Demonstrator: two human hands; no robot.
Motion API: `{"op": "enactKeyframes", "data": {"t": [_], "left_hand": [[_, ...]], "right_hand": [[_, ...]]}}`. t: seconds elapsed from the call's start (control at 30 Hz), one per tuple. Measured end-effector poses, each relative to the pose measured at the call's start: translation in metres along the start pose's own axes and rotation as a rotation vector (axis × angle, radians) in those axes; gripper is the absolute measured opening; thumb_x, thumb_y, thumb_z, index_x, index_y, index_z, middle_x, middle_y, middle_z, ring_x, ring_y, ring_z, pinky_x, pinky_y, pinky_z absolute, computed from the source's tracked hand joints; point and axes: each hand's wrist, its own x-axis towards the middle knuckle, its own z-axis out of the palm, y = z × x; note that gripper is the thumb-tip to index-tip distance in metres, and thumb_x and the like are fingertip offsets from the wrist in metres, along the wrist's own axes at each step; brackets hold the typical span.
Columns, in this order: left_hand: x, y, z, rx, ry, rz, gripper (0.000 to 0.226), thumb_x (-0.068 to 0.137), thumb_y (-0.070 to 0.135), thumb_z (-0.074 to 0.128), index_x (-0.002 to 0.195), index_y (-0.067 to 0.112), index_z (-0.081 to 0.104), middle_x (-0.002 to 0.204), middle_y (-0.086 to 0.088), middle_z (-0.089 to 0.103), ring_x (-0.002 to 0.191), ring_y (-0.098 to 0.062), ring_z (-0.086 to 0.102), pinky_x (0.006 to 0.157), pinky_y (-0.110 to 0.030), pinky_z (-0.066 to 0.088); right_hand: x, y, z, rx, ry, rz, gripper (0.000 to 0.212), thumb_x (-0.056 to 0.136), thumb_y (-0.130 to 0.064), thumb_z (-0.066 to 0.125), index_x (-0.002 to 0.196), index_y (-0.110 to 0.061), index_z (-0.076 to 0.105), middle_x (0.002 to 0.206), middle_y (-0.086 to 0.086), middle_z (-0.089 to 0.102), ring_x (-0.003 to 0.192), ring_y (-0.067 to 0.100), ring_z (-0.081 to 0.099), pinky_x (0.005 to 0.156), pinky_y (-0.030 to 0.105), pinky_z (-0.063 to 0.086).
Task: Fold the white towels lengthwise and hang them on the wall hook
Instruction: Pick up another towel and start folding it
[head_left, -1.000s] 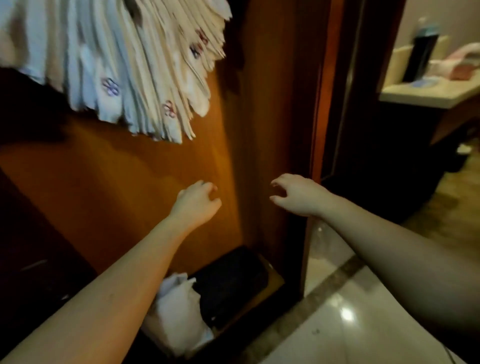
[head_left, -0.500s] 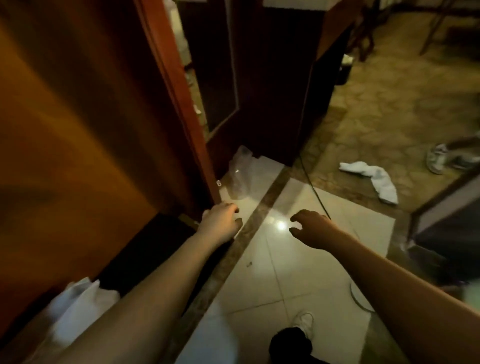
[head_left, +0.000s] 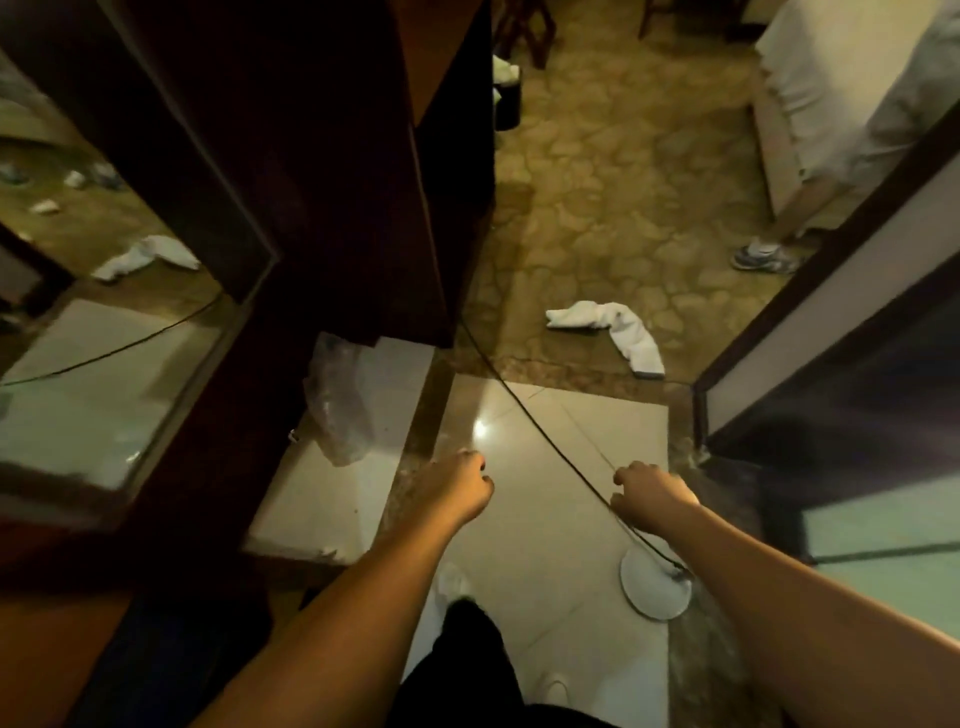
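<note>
Fingers of both hands loosely curled, holding nothing: left hand (head_left: 457, 486) knuckles up, thumb tucked toward the palm; right hand (head_left: 649, 491) likewise, fingertips bent downward. Compared with half a second ago: the view has swung further away from the orange-brown panel, which is gone from sight, and the rumpled white towel (head_left: 610, 330) on the floor, then at the right edge, now lies near centre; a second person's leg and grey trainer (head_left: 763, 257) stand further into view at upper right. Towel: unfolded, bent in an L, one limb running roughly left to right, the longer limb running from upper left down to lower right, its hemmed end nearest the dark door frame (head_left: 810, 291); it rests on the mottled brown stone-pattern floor (head_left: 623, 182), just beyond the edge of the glossy pale floor tiles (head_left: 550, 519), well ahead of both hands. Arms: both bare forearms reach forward and downward, nearly parallel, hands level with each other and apart. Thin black cable (head_left: 519, 410) runs diagonally between the hands to a round white base (head_left: 652, 590) on the tiles, passing just beside the right hand. Crumpled clear plastic bag (head_left: 337, 400) lies by the dark wooden cabinet (head_left: 332, 182); a mirror panel (head_left: 104, 322) at left reflects a white towel.
</note>
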Motion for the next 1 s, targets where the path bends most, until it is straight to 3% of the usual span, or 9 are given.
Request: {"op": "enactKeyframes", "data": {"t": [0.07,0.2,0.37,0.53,0.83,1.0], "left_hand": [[0.055,0.012,-0.012,0.057,-0.065,0.05,0.024,0.096,0.03,0.045,0.109,0.018,0.062,0.115,-0.003,0.06,0.093,-0.021,0.053,0.078,-0.033,0.041],[0.18,0.034,-0.042,0.166,-0.142,0.143,0.026,0.097,0.026,0.042,0.113,0.016,0.059,0.118,-0.007,0.057,0.108,-0.027,0.054,0.093,-0.04,0.037],[0.314,0.064,-0.081,0.248,-0.213,0.194,0.022,0.095,0.023,0.04,0.106,0.016,0.058,0.118,-0.008,0.056,0.111,-0.028,0.052,0.097,-0.042,0.035],[0.43,0.106,-0.102,0.34,-0.246,0.263,0.032,0.097,0.026,0.04,0.122,0.016,0.059,0.127,-0.007,0.055,0.118,-0.028,0.051,0.101,-0.041,0.035],[0.614,0.205,-0.071,0.34,-0.39,0.293,0.031,0.099,0.029,0.04,0.12,0.021,0.061,0.125,-0.004,0.057,0.116,-0.025,0.053,0.098,-0.039,0.037],[0.727,0.257,-0.027,0.326,-0.462,0.211,0.025,0.098,0.028,0.04,0.11,0.02,0.06,0.12,-0.005,0.056,0.111,-0.025,0.054,0.086,-0.037,0.033]], "right_hand": [[0.039,0.013,-0.014,0.028,-0.019,0.052,0.043,0.096,-0.034,0.046,0.134,-0.019,0.056,0.138,0.005,0.053,0.124,0.027,0.053,0.101,0.039,0.045],[0.131,0.03,-0.051,0.095,-0.043,0.136,0.044,0.094,-0.034,0.045,0.134,-0.019,0.056,0.136,0.005,0.054,0.121,0.025,0.054,0.1,0.039,0.046],[0.231,0.051,-0.099,0.204,-0.082,0.244,0.044,0.095,-0.032,0.042,0.136,-0.018,0.053,0.137,0.006,0.052,0.122,0.027,0.051,0.103,0.039,0.043],[0.314,0.086,-0.137,0.326,-0.087,0.335,0.044,0.095,-0.033,0.045,0.136,-0.019,0.053,0.137,0.005,0.052,0.121,0.025,0.052,0.098,0.034,0.045],[0.46,0.199,-0.139,0.526,-0.19,0.488,0.038,0.098,-0.028,0.047,0.133,-0.013,0.054,0.136,0.011,0.055,0.124,0.03,0.049,0.097,0.033,0.044],[0.578,0.27,-0.134,0.764,-0.246,0.547,0.039,0.1,-0.021,0.051,0.133,0.0,0.052,0.138,0.018,0.052,0.122,0.034,0.052,0.096,0.032,0.044]]}}
